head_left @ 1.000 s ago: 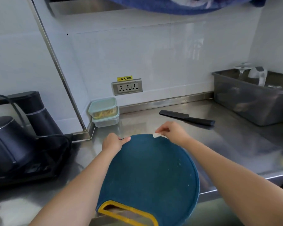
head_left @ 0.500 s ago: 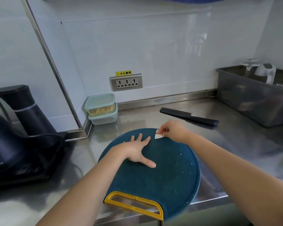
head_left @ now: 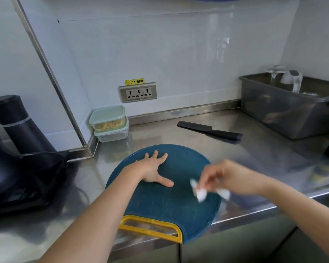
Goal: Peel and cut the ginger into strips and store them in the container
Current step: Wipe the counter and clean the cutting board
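The left hand (head_left: 150,169) is lying flat on the far-left part of the blue cutting board (head_left: 160,205), its fingers (head_left: 162,157) spread wide and straight, holding nothing. The right hand (head_left: 230,177) is hovering over the board's right side, its fingers (head_left: 207,179) pinching a small white wad (head_left: 200,194); the blur is hiding whether the wad is touching the board. Pale ginger strips (head_left: 110,125) are sitting in the upper container (head_left: 107,113), which is stacked on a lower container (head_left: 112,134) on the desk (head_left: 254,158), beyond the board's far-left edge. A black knife (head_left: 209,130) is lying beyond the board's far edge, apart from it. A grey tub (head_left: 283,111) is standing well to the board's far right.
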`<act>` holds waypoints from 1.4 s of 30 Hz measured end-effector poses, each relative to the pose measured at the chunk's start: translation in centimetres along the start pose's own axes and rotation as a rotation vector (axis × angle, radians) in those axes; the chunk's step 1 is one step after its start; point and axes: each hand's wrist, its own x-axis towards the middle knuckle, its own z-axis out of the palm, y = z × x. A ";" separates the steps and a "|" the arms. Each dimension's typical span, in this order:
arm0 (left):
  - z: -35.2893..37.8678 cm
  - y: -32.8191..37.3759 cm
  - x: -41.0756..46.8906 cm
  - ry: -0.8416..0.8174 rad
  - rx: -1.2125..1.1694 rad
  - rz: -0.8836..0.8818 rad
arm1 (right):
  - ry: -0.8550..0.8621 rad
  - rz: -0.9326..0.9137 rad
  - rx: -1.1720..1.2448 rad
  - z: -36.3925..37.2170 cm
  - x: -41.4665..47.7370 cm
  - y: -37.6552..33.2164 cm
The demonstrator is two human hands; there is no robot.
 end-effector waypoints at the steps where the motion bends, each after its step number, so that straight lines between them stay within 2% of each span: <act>1: -0.1 0.1 -0.1 0.000 -0.003 -0.003 | 0.137 0.026 0.048 -1.0 1.8 0.5; 3: 0.0 0.1 -0.2 -0.004 -0.023 -0.008 | 0.327 0.101 0.037 -2.5 5.5 1.9; 7: 0.0 0.1 -0.4 0.000 -0.032 -0.022 | 0.357 0.203 -0.176 -1.1 8.9 4.7; 10: -0.1 0.1 -0.2 0.000 -0.011 -0.030 | 0.411 0.143 -0.217 1.0 6.6 4.7; 14: 0.0 0.3 -0.2 -0.001 -0.005 -0.049 | 0.340 -0.046 -0.187 4.6 -0.2 2.6; 16: 0.1 0.4 -0.3 0.000 -0.011 -0.054 | 0.219 -0.148 -0.132 7.0 -3.8 0.6; 19: 0.2 0.8 -0.7 0.003 -0.010 -0.058 | 0.050 -0.142 0.045 8.7 -6.4 -1.8; 20: 0.3 0.9 -0.8 0.007 -0.012 -0.060 | 0.102 -0.118 0.118 8.4 -6.4 -1.9; 22: 0.5 1.2 -1.0 0.022 -0.013 -0.067 | 0.397 -0.007 0.202 6.3 -4.9 -1.0; 24: 0.7 1.3 -1.3 0.032 -0.004 -0.083 | 0.644 0.145 0.113 3.7 -2.8 0.6; 26: 0.9 1.3 -1.6 0.034 0.006 -0.102 | 0.661 0.249 0.002 3.3 -1.7 1.9; 28: 1.1 1.3 -1.8 0.037 0.006 -0.112 | 0.655 0.275 -0.095 5.0 -2.2 2.5; 31: 1.1 1.5 -2.1 0.035 0.016 -0.129 | 0.703 0.107 -0.126 8.4 -5.0 1.7; 33: 1.1 1.7 -2.3 0.032 0.029 -0.140 | 0.599 -0.011 -0.069 10.5 -7.1 0.2; 36: 1.3 1.9 -2.7 0.036 0.009 -0.146 | 0.371 0.007 0.046 11.9 -8.3 -2.3; 37: 1.5 1.9 -2.9 0.040 0.001 -0.147 | 0.387 0.017 0.068 11.2 -7.8 -2.6; 40: 1.9 2.1 -3.3 0.049 0.004 -0.148 | 0.643 0.094 0.097 6.4 -3.6 -1.6; 42: 2.1 2.1 -3.6 0.045 -0.003 -0.150 | 0.706 0.187 0.029 3.1 0.1 -0.3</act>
